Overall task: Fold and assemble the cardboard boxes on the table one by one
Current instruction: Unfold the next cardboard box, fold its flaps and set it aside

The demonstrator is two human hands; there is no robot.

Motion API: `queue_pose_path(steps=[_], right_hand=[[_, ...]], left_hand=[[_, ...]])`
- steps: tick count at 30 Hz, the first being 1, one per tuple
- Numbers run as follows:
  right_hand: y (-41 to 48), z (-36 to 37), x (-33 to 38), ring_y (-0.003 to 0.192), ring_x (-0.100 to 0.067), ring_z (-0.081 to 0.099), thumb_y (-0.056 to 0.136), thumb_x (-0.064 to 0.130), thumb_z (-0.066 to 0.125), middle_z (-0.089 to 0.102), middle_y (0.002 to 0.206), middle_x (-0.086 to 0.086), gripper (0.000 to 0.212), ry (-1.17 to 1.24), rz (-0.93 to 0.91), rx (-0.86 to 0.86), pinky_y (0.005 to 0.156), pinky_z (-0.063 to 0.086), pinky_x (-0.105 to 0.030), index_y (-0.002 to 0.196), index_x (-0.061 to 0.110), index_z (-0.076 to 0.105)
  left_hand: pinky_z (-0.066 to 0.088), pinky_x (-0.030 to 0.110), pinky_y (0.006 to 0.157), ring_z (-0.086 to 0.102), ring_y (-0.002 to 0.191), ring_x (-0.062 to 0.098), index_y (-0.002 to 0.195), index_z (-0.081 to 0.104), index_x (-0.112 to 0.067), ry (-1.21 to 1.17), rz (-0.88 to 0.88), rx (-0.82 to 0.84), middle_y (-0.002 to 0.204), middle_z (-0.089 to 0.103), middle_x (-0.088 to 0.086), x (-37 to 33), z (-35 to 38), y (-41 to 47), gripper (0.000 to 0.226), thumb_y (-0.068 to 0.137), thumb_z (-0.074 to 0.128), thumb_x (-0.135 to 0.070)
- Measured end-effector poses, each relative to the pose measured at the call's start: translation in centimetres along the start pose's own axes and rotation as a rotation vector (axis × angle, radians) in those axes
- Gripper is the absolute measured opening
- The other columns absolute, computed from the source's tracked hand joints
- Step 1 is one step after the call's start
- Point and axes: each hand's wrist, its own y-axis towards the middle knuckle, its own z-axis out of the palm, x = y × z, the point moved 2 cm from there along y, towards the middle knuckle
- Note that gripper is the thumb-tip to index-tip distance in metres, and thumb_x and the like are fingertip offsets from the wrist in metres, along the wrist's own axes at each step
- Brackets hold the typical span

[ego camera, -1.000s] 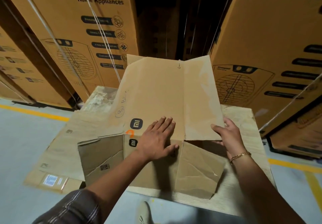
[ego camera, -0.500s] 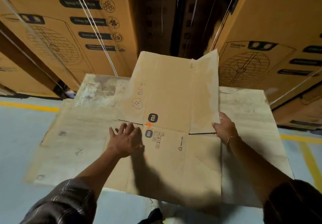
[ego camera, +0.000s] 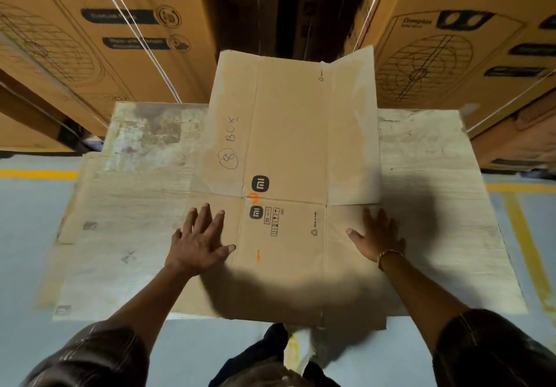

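risk notes: flat box under both grips

i see the flattened cardboard box (ego camera: 288,152) lying in the centre of the frame on the desk (ego camera: 436,176). its far flaps tilt up toward the upper centre, and its near edge hangs slightly past the desk's lower edge. the left grip (ego camera: 200,242) is wide, fingers spread and pressed flat on the near left panel. the right grip (ego camera: 377,236) is likewise wide, flat on the near right panel. neither holds anything.

hazards, as i judge them:
- load on the overhanging near edge could tip or slide the box toward the floor.
- pressing off the score lines could crease a panel, so the walls would not square up.
- a second flat sheet (ego camera: 99,221) lies beneath at centre left; lifting the box could drag it along.

containers: the box is unformed and holds nothing. the strapped cartons at upper left (ego camera: 90,40) and upper right (ego camera: 466,55) are closed; i cannot tell their contents.
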Motion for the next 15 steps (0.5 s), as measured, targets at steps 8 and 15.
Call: queue_pose_path(steps=[8, 15], right_hand=[[-3.0, 1.6, -2.1, 0.142, -0.037, 0.036, 0.084, 0.045, 0.071, 0.027, 0.161, -0.013, 0.098, 0.468, 0.043, -0.208, 0.112, 0.037, -0.052, 0.16, 0.023, 0.012], [-9.3, 7.1, -5.5, 0.124, -0.037, 0.054, 0.087, 0.038, 0.074, 0.059, 0.136, -0.015, 0.064, 0.984, 0.31, -0.172, 0.097, 0.043, -0.037, 0.139, 0.009, 0.048]], left_hand=[[0.038, 0.062, 0.105, 0.032, 0.14, 0.045, 0.16, 0.016, -0.015, -0.371, -0.403, -0.226, 0.158, 0.03, 0.02, 0.9, 1.7, -3.4, 0.1, 0.088, 0.054, -0.072], [0.044, 0.05, 0.096, 0.058, 0.112, 0.04, 0.127, 0.056, -0.007, -0.781, -0.75, -0.199, 0.126, 0.062, 0.022, 2.5, 4.4, -6.6, 0.07, 0.093, 0.052, -0.068]])
